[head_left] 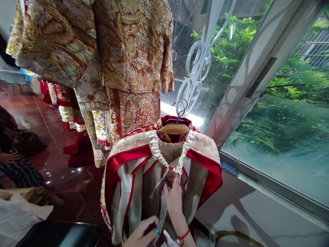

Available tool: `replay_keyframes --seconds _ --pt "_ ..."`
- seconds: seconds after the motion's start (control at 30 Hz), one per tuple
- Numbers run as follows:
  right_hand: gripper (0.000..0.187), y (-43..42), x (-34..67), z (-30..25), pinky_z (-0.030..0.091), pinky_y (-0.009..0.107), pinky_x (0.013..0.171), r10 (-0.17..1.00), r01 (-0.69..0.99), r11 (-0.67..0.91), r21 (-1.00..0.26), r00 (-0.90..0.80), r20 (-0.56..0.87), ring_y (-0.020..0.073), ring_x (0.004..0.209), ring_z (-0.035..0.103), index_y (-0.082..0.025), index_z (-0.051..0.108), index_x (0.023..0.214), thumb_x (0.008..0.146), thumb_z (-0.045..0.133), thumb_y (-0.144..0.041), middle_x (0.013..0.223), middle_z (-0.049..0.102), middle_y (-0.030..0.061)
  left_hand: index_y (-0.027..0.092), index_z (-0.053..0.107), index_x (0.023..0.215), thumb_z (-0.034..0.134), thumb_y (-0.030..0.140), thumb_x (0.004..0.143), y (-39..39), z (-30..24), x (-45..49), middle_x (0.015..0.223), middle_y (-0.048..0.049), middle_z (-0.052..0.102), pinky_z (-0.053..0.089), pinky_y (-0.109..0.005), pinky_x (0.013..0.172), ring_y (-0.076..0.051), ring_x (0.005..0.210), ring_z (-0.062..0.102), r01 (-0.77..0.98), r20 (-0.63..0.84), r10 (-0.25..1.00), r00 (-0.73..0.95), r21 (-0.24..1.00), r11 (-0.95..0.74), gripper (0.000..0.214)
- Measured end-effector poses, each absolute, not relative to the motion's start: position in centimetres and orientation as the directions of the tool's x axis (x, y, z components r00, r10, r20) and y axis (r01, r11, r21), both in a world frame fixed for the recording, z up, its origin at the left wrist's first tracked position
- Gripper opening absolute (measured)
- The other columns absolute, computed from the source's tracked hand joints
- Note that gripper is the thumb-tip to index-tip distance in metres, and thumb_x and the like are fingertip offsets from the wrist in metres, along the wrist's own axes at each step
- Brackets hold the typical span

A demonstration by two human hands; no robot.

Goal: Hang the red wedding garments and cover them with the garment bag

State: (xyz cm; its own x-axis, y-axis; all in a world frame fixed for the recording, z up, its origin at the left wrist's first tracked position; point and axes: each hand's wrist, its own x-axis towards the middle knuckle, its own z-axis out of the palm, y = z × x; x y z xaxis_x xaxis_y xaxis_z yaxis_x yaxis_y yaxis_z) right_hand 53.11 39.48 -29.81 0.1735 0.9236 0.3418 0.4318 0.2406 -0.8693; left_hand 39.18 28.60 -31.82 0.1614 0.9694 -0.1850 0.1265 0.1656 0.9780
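A cream-and-red embroidered garment hangs on a wooden hanger, its front parted so the pale lining shows. Around its neck opening runs a white gathered collar, and a thin white drawstring dangles from one end. My right hand, with a red cord at the wrist, has its fingers closed at the collar's other end; the exact grip is partly hidden. Lower down, in front of the lining, my left hand is loosely curled, thumb and fingers apart, with nothing visible between them.
Gold embroidered jackets hang behind on the left. A white scrolled metal stand holds the hanger's hook. The window fills the right side. At lower left are a black surface, white paper and part of a seated person.
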Motion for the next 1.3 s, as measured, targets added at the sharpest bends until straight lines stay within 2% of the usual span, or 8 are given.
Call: replay_keyframes --seconds 0.1,0.2,0.3,0.43,0.7,0.93,1.1,1.3 --pt "0.022 39.0 54.0 -29.7 0.050 0.033 0.073 0.934 0.350 0.279 -0.894 0.117 0.338 0.0222 0.077 0.064 -0.019 0.060 0.103 0.085 0.053 -0.028 0.085 0.067 0.0066 0.020 0.067 0.096 0.059 0.043 0.082 31.0 -30.1 41.3 0.092 -0.0051 0.069 0.050 -0.031 0.085 -0.022 0.088 0.062 0.117 -0.036 0.986 0.165 0.993 0.016 0.029" --pt "0.011 37.3 55.4 -30.0 0.049 0.027 0.069 0.953 0.203 0.285 -0.937 0.046 0.300 0.0170 0.071 0.060 -0.021 0.059 0.083 0.087 0.053 -0.028 0.076 0.062 0.0018 0.017 0.059 0.111 0.058 0.033 0.079 33.0 -30.5 42.9 0.107 -0.0113 0.068 0.048 -0.038 0.094 -0.026 0.100 0.063 0.119 0.042 0.997 -0.069 0.992 -0.034 0.036" --pt "0.015 35.6 56.5 -30.6 0.051 0.026 0.070 0.968 0.070 0.235 -0.970 0.076 0.240 0.0173 0.074 0.062 -0.020 0.063 0.082 0.087 0.055 -0.032 0.079 0.065 0.0035 0.016 0.058 0.113 0.059 0.032 0.078 34.0 -31.2 43.7 0.114 -0.0158 0.067 0.046 -0.042 0.099 -0.029 0.107 0.062 0.169 0.067 0.967 -0.246 0.985 -0.025 0.039" --pt "0.022 34.6 56.9 -31.0 0.056 0.030 0.073 0.984 0.005 0.148 -0.989 0.100 0.148 0.0211 0.080 0.067 -0.017 0.069 0.087 0.086 0.056 -0.035 0.088 0.070 0.0083 0.018 0.063 0.097 0.054 0.033 0.085 34.0 -31.4 43.7 0.097 -0.0104 0.071 0.051 -0.037 0.089 -0.025 0.092 0.066 0.247 0.133 0.989 -0.059 0.962 -0.114 0.022" --pt "0.004 35.9 55.5 -29.3 0.053 0.028 0.065 0.978 0.301 0.180 -0.937 0.048 0.203 0.0191 0.068 0.065 -0.018 0.062 0.078 0.077 0.061 -0.021 0.077 0.066 0.0048 0.017 0.066 0.109 0.058 0.030 0.084 34.1 -32.2 43.2 0.115 -0.0138 0.071 0.048 -0.040 0.101 -0.027 0.106 0.066 0.270 0.180 0.983 0.027 0.946 -0.180 0.029" --pt "0.010 36.0 55.6 -28.8 0.049 0.028 0.067 0.953 0.468 0.296 -0.833 -0.088 0.289 0.0208 0.075 0.065 -0.021 0.061 0.081 0.083 0.053 -0.014 0.081 0.067 0.0045 0.015 0.068 0.102 0.053 0.024 0.086 33.3 -31.1 42.5 0.099 -0.0114 0.073 0.054 -0.034 0.085 -0.023 0.086 0.067 0.318 0.193 0.980 0.042 0.927 -0.197 0.023" --pt "0.014 35.5 55.8 -27.9 0.045 0.029 0.073 0.954 0.553 0.298 -0.778 -0.184 0.235 0.0218 0.080 0.066 -0.021 0.058 0.087 0.087 0.047 -0.013 0.086 0.068 0.0051 0.018 0.067 0.110 0.058 0.024 0.082 33.5 -30.9 41.5 0.103 -0.0092 0.073 0.053 -0.033 0.087 -0.023 0.091 0.067 0.355 0.174 0.978 0.112 0.912 -0.203 0.030" --pt "0.018 34.9 55.9 -26.4 0.034 0.028 0.065 0.946 0.601 0.267 -0.754 -0.310 0.088 0.0184 0.069 0.058 -0.022 0.050 0.076 0.090 0.040 -0.015 0.074 0.060 0.0018 0.019 0.071 0.097 0.064 0.022 0.075 34.3 -31.2 40.9 0.096 -0.0091 0.075 0.053 -0.034 0.084 -0.025 0.088 0.068 0.439 0.123 0.983 0.135 0.882 -0.171 0.023"
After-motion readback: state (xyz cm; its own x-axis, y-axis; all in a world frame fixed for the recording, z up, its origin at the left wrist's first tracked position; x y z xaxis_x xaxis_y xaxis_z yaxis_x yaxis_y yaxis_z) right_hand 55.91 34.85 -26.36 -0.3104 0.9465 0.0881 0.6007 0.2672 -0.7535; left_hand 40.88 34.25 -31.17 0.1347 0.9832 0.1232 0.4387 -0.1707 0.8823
